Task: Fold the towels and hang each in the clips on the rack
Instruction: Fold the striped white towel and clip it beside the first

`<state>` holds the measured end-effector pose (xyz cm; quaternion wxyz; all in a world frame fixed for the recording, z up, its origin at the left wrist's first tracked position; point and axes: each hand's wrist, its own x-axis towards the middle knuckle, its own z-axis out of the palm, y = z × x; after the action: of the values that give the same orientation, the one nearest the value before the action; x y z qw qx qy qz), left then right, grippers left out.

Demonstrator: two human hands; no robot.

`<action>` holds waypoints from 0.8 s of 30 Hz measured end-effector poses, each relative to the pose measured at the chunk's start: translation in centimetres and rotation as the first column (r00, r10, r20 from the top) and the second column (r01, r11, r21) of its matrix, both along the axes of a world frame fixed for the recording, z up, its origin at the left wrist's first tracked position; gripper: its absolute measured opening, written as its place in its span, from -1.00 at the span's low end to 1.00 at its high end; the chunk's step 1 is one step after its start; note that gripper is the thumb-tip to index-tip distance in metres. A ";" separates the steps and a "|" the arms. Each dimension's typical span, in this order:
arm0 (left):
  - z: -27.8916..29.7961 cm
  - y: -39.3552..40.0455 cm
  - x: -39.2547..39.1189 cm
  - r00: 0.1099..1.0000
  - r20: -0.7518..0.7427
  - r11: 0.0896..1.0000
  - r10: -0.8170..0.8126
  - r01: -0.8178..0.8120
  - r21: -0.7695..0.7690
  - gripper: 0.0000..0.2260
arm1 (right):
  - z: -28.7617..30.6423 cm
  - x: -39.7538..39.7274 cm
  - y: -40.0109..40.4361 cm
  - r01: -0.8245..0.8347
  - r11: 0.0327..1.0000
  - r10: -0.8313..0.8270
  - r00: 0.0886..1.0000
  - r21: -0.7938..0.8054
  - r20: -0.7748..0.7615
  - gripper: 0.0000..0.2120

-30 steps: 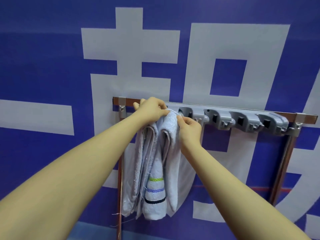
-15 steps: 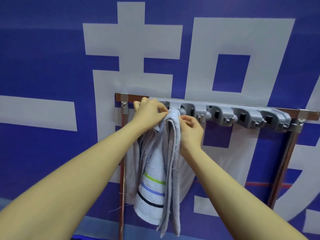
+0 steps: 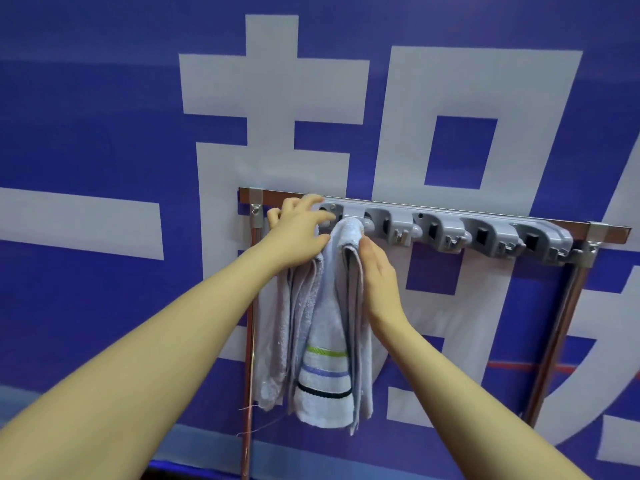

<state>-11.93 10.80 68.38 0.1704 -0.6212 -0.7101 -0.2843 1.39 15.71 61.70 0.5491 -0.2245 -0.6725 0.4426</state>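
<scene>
Striped towel (image 3: 329,341) hangs from the second clip (image 3: 349,216) in from the rack (image 3: 450,233)'s left end. Left hand (image 3: 298,233) spread on the rack, right hand (image 3: 379,271) flat against the fold, neither grip holding. Advice: press the fold fully into the clip (looks seated), then tug-test.

Striped towel (image 3: 325,341): pale blue-white, folded lengthwise, green, blue, black bands near lower end, hangs vertical, top bunched in second clip (image 3: 351,220) from left. Grey towel (image 3: 282,327): folded, hangs at its 9 o'clock, touching. Clip rack (image 3: 485,233): grey, horizontal, remaining clips toward 3 o'clock empty.
</scene>
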 end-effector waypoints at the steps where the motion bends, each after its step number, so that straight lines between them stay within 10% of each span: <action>1: -0.6 -0.5 0.1 0.998 0.054 0.997 0.025 -0.029 0.069 -0.66 | -0.7 0.0 0.0 0.040 0.998 -0.043 0.997 0.038 0.064 -0.66; 9: -3.6 -3.0 2.0 0.907 0.393 0.952 0.148 -0.238 0.190 -0.63 | -2.3 -0.5 -0.8 0.369 0.911 -0.402 0.895 0.184 0.194 -0.80; 22: -1.7 -4.6 2.1 0.952 0.269 0.964 0.146 -0.198 0.176 -0.86 | -0.5 3.5 -1.2 0.502 0.610 -0.695 0.710 0.613 0.111 -0.53; 24: -1.4 -4.8 2.1 0.956 0.259 0.966 0.141 -0.190 0.176 -0.84 | -0.5 3.9 -1.5 0.484 0.680 -0.660 0.731 0.551 0.174 -0.55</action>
<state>-9.84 6.03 66.95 0.1660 -0.4994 -0.7434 -0.4128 5.25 14.22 61.19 0.5657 -0.3636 -0.7399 0.0189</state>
